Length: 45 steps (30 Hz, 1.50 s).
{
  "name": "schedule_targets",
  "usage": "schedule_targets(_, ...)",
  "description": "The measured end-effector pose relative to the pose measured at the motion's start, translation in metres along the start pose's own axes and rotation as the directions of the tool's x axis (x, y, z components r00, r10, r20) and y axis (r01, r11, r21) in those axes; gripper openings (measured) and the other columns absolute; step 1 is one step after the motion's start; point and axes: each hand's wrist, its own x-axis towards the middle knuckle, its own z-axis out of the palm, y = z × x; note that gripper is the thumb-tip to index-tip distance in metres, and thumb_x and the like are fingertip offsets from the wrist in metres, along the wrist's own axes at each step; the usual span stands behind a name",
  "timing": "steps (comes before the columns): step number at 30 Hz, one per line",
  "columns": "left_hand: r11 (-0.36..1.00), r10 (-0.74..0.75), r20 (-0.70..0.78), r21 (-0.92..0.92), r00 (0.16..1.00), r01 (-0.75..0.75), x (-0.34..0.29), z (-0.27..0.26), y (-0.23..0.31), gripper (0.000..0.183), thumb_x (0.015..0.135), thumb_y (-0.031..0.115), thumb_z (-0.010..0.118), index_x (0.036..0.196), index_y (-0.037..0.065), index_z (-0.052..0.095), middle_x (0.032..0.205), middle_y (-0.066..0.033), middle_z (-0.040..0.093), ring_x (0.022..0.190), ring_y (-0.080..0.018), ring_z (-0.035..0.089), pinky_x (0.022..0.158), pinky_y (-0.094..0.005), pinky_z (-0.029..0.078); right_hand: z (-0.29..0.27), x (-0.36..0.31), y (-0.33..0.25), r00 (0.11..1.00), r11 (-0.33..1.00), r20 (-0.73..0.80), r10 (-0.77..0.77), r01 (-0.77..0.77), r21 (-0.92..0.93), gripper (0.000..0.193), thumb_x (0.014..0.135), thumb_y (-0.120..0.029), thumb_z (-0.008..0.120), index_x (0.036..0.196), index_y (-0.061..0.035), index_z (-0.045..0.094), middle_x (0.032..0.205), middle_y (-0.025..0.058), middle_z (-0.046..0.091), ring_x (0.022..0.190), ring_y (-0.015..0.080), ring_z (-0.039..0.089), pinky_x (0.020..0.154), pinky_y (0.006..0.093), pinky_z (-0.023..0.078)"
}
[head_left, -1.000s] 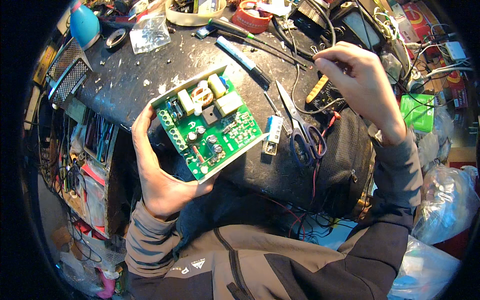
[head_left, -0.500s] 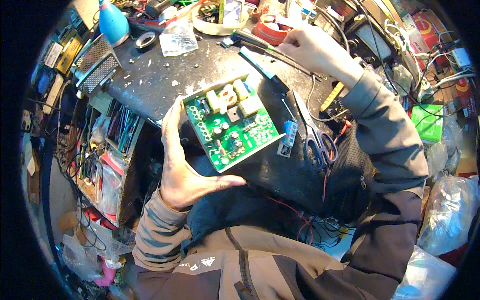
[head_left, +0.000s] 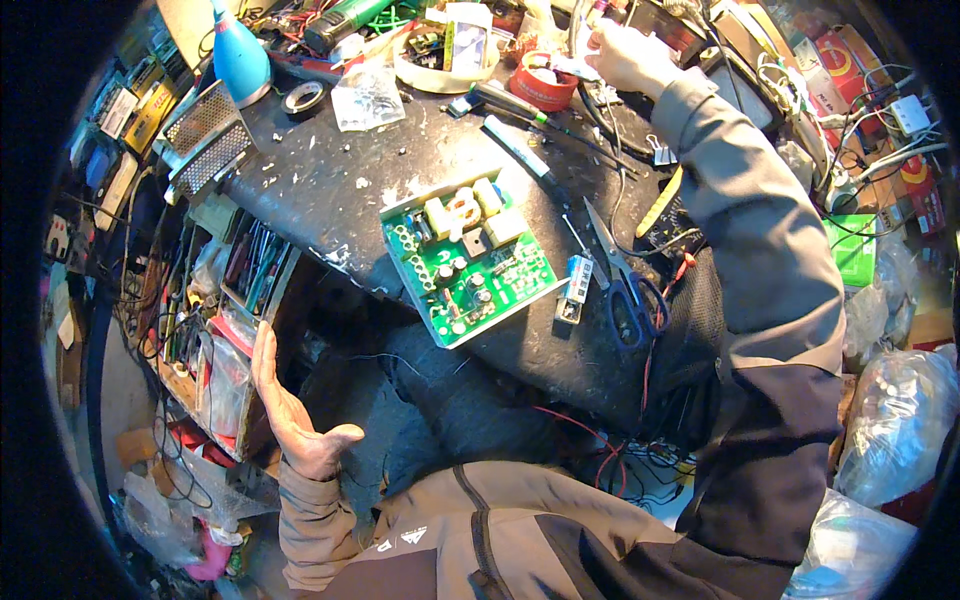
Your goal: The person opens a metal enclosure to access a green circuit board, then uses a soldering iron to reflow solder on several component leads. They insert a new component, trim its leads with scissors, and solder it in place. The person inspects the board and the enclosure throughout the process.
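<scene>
A green circuit board (head_left: 485, 275) in a pale metal frame lies on the dark bench near its front edge, its coils, capacitors and yellow blocks facing up. My left hand (head_left: 295, 415) is open, off the bench beside the shelf, fingers straight and thumb apart, touching nothing I can see. Far across the bench, my right hand (head_left: 635, 62) has its fingers curled in among cables. It is just right of a red tape roll (head_left: 543, 82); what the fingers grip, if anything, is hidden. Blue-handled scissors (head_left: 630, 305) and a small white-and-blue box (head_left: 573, 290) lie right of the board.
A perforated metal cover (head_left: 210, 145), a blue squeeze bottle (head_left: 240, 60) and a black tape roll (head_left: 303, 97) stand at the far left. A clear plastic bag (head_left: 368, 97), a pen-shaped tool (head_left: 515, 147) and a yellow knife (head_left: 659, 203) lie across the bench. Cables crowd the right.
My left hand has let go of the circuit board and drawn back toward the lower left; the board now lies on the bench. My right hand has moved farther away across the bench.
</scene>
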Motion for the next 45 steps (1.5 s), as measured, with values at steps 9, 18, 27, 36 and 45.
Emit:
schedule_targets(9,0.999,-0.02,-0.01,0.027,1.0,0.02,-0.014,-0.011,0.001,0.114,0.067,0.069,0.082,0.144,-0.007,0.044,0.153,-0.0244,0.04,0.144,-0.0353,0.037,0.121,-0.0474,0.025,0.045,0.015,0.012,0.923,0.571,0.334,0.193,-0.382,0.727,0.021,0.093,-0.022,0.076,0.083,-0.0042,0.07,0.069,0.0024,0.062,0.056,0.0086,0.058,0.048,0.0236,0.05)
schedule_targets(18,0.981,0.196,0.117,-0.035,0.974,-0.193,0.06,0.032,0.079,0.034,0.079,-0.002,0.08,0.111,-0.002,0.068,0.105,-0.0163,0.071,0.095,-0.0276,0.067,0.085,-0.0352,0.053,0.032,-0.027,0.05,0.897,0.242,-0.407,-0.173,0.44,0.865,0.009,0.088,-0.003,0.065,0.096,-0.0012,0.07,0.093,0.0076,0.067,0.084,0.0186,0.064,0.07,0.0301,0.052)
schedule_targets(27,0.931,0.243,0.359,0.176,0.901,-0.321,0.126,0.098,0.134,0.023,0.076,-0.004,0.078,0.097,0.004,0.072,0.091,-0.0085,0.068,0.086,-0.0221,0.065,0.078,-0.0327,0.051,-0.024,-0.151,-0.031,0.961,-0.252,0.084,0.265,-0.015,0.968,0.022,0.095,-0.008,0.067,0.115,0.0015,0.067,0.097,0.0057,0.068,0.084,0.0126,0.063,0.076,0.0263,0.052)
schedule_targets(36,0.932,0.07,0.357,0.308,0.931,-0.189,0.12,0.116,0.134,0.026,0.077,-0.004,0.077,0.101,0.004,0.069,0.088,-0.0076,0.066,0.082,-0.0197,0.065,0.073,-0.0309,0.052,0.006,-0.182,-0.054,0.876,-0.427,0.18,0.447,0.033,0.903,0.026,0.096,-0.01,0.069,0.119,0.0012,0.064,0.105,0.0051,0.067,0.088,0.0125,0.061,0.08,0.0273,0.051)
schedule_targets(45,0.983,0.002,0.255,0.177,0.967,-0.049,0.114,0.119,0.127,0.02,0.077,-0.006,0.077,0.091,0.003,0.067,0.087,-0.0099,0.065,0.078,-0.0209,0.068,0.07,-0.0318,0.056,0.004,-0.182,-0.059,0.908,-0.456,0.189,0.373,0.002,0.89,0.034,0.095,-0.012,0.072,0.123,0.002,0.06,0.104,0.0056,0.067,0.084,0.0127,0.063,0.077,0.0261,0.053)
